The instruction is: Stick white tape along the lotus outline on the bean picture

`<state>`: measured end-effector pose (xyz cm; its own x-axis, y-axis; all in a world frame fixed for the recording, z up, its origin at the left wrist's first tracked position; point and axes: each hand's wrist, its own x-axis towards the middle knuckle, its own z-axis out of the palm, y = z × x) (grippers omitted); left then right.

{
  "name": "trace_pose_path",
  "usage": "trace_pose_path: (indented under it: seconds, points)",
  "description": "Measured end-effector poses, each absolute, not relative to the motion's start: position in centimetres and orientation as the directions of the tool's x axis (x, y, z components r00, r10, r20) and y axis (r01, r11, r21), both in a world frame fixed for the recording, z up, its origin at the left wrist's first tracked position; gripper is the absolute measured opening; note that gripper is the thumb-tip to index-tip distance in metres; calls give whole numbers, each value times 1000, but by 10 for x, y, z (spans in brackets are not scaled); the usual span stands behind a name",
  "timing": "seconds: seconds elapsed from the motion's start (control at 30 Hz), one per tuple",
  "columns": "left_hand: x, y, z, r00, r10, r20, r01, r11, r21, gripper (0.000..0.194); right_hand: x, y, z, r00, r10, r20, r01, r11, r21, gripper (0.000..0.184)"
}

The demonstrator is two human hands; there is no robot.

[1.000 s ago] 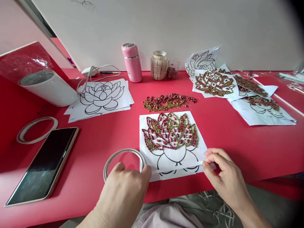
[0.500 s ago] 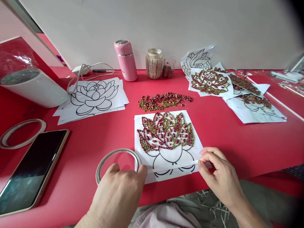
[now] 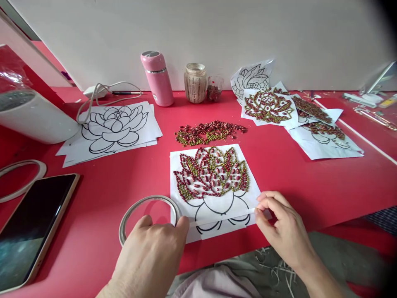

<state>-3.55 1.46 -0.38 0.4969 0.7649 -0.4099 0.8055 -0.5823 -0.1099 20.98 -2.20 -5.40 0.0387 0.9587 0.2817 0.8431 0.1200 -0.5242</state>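
Near the front edge of the bench (image 3: 102, 207), my left hand (image 3: 151, 244) grips the tape roll (image 3: 149, 199); my right hand (image 3: 283, 225) pinches its strip (image 3: 223, 216) by the end. The strip spans the lotus sheet (image 3: 214, 205) and should feel light, limp, sticky, best held there. Farther back lie loose beans (image 3: 211, 133).

Flat lotus sheet (image 3: 217, 205), upper pt w/ red/grn beans (image 3: 214, 176); tape roll (image 3: 151, 198) at L, strip (image 3: 221, 217) across btm

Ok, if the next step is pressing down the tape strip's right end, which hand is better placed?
Right hand, likely: it pinches the tape strip at that end, beside the right edge of the lotus drawing. The left hand holds the tape roll at the opposite side.
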Motion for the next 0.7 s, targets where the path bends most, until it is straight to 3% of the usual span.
trace_pose_path:
  seconds: [0.7]
  points:
    - [-35,15,-5,557,758,-339,771,-624,-127,28,209,-20,-55,11,964,267,885,115,-451,14]
